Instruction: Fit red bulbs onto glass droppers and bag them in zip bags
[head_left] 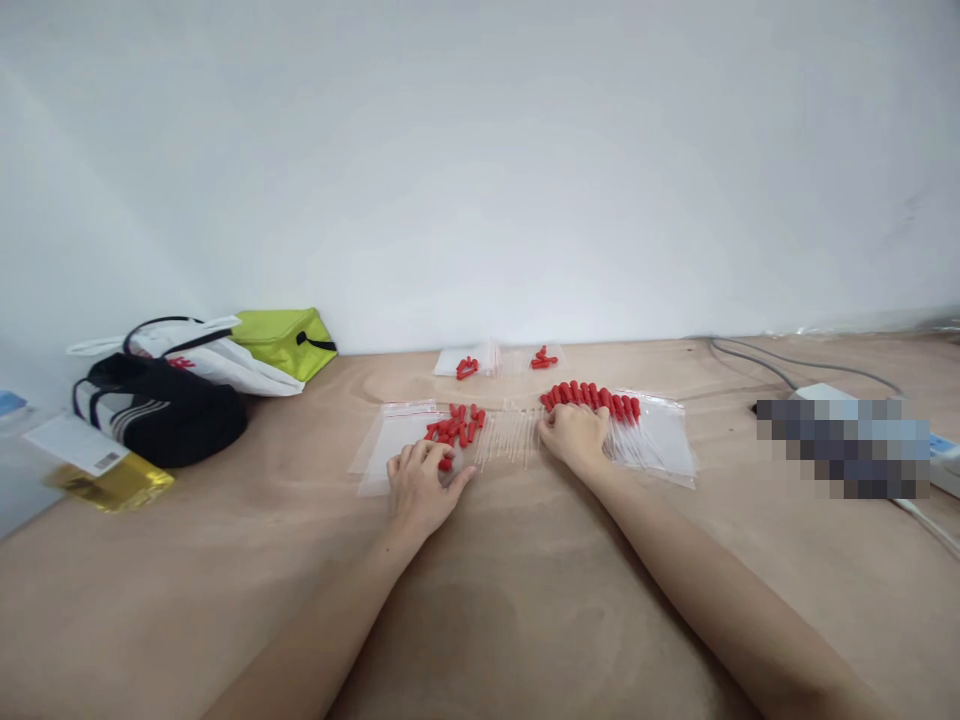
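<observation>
My left hand (424, 488) rests palm down at the near edge of a clear zip bag (381, 455), thumb and fingers apart. Just beyond its fingertips lies a loose pile of small red rubbery caps (454, 426); one red cap sits close under the index finger. Between my hands, thin pale sticks (510, 437) lie side by side. My right hand (577, 433) is curled at the near side of a row of red caps (589, 393), some fitted on white sticks (634, 442) lying over another clear bag (667, 440). What its fingers pinch is hidden.
Farther back, two small groups of red caps lie on clear bags (446, 360). A black bag (165, 415), a white bag (225, 360), a lime-green bag (281, 335) and a gold packet (124, 485) are at left. Grey cables (795, 355) and a white box stand right, beside a blurred patch.
</observation>
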